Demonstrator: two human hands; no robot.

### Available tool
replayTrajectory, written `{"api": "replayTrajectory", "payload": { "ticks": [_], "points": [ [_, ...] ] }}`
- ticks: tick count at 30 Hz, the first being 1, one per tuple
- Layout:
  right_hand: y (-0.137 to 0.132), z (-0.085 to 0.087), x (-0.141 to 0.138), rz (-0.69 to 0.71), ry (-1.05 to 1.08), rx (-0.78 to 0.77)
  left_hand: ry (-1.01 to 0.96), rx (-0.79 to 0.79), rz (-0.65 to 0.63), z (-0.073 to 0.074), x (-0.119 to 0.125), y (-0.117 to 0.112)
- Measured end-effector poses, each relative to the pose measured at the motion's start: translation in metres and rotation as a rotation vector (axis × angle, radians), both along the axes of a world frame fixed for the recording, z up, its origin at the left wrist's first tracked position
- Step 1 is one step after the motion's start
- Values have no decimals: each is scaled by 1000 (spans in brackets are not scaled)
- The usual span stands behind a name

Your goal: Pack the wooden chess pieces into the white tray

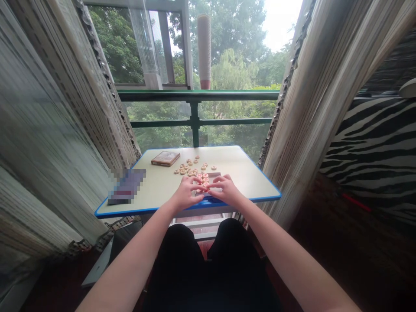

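Note:
Round wooden game pieces (190, 168) lie scattered in the middle of a small cream table with a blue edge (156, 186). Several more pieces (202, 177) sit packed in rows in a shallow tray (214, 174) at the table's near edge. My left hand (186, 191) and my right hand (224, 188) rest over the near side of that tray, fingertips curled together on the pieces between them. What each fingertip grips is too small to make out. A brown flat box (165, 158) lies at the far left of the table.
A dark flat object, blurred out (126, 187), lies on the table's left side. Beyond the table a green railing (195, 96) and window face trees. Curtains (65, 108) hang close on both sides. A zebra-patterned fabric (373, 143) is at the right. My knees are under the table.

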State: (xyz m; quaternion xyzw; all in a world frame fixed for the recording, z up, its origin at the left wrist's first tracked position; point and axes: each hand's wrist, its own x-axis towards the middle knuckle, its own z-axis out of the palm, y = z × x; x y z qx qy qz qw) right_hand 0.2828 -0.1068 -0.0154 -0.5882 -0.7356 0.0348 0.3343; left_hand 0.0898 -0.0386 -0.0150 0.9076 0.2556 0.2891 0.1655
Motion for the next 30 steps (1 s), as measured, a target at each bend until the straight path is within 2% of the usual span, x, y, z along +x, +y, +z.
{"api": "replayTrajectory", "payload": {
  "ticks": [6,10,15,24,30],
  "points": [
    [-1,-2,0,14,-30,103,-14,38,-11,0,0,-1],
    [-7,1,0,-11,-5,168,-72,74,27,3,-1,-3],
    [-12,4,-1,8,-51,112,-129,70,70,3,-3,0],
    [-11,5,-1,23,-54,71,-46,97,6,2,-1,-1],
    [-12,6,-1,18,-43,81,-143,87,101,3,-3,-1]
  ]
}}
